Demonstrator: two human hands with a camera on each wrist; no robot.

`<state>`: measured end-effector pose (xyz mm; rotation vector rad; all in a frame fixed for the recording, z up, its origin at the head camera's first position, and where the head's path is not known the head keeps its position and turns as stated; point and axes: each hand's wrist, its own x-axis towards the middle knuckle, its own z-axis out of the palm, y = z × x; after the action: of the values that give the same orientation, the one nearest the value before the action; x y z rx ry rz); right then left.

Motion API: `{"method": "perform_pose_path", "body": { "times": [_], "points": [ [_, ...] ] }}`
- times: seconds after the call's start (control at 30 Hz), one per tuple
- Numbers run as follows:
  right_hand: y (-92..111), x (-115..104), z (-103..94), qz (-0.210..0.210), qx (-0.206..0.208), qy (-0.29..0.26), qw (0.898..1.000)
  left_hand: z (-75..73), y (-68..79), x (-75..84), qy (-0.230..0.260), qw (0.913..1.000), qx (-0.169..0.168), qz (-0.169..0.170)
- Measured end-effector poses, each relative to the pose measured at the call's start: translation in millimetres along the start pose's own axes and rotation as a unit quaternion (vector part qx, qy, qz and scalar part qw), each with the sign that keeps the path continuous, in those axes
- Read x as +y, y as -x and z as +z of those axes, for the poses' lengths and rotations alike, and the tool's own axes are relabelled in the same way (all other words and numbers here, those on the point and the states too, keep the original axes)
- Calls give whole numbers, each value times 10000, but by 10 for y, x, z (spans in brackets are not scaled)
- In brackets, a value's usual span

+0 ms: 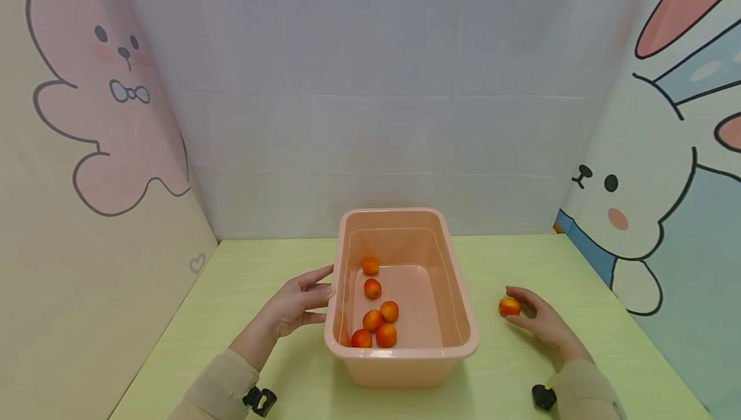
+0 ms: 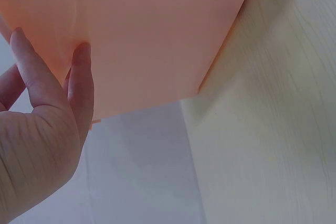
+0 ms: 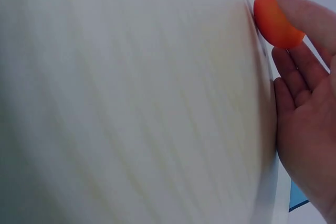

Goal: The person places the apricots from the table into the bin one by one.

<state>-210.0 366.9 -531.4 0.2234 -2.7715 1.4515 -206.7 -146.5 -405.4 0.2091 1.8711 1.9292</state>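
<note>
A pink plastic bin (image 1: 457,291) stands on the table, its inside facing me. Several small orange-red tomatoes (image 1: 386,335) lie along its left side, most of them near the front. My left hand (image 1: 296,301) touches the outside of the bin's left wall under the rim, with fairly straight fingers; in the left wrist view this hand (image 2: 47,108) lies against the pink wall. To the right of the bin, my right hand (image 1: 541,320) pinches one orange-red tomato (image 1: 509,307) between thumb and fingers, close to the tabletop. The right wrist view shows the thumb on this tomato (image 3: 275,22).
The pale yellow table (image 1: 278,259) ends at a white cloth backdrop (image 1: 370,118). Printed side panels stand at left and right, one with a pink bear (image 1: 116,130), the other with a white rabbit (image 1: 642,163). Black devices (image 1: 544,397) sit at both wrists.
</note>
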Motion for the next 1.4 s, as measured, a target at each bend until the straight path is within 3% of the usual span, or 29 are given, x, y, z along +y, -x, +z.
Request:
{"method": "perform_pose_path", "body": {
  "times": [0.4, 0.63, 1.03, 1.4],
  "points": [
    [38, -108, -4, 416, 165, 104, 9989, 3, -19, -27, -8, 10000, 15, -7],
    [21, -265, -14, 270, 252, -87, 9993, 5, -6, 1, 34, 10000, -51, 30],
    [-229, -821, -191, -389, 406, -659, 9962, 1, -5, -1, 26, 10000, -23, 23],
    [-601, -1482, -422, -462, 741, -1018, 9910, -1, 10, -10, -37, 9999, -80, 91]
  ]
}}
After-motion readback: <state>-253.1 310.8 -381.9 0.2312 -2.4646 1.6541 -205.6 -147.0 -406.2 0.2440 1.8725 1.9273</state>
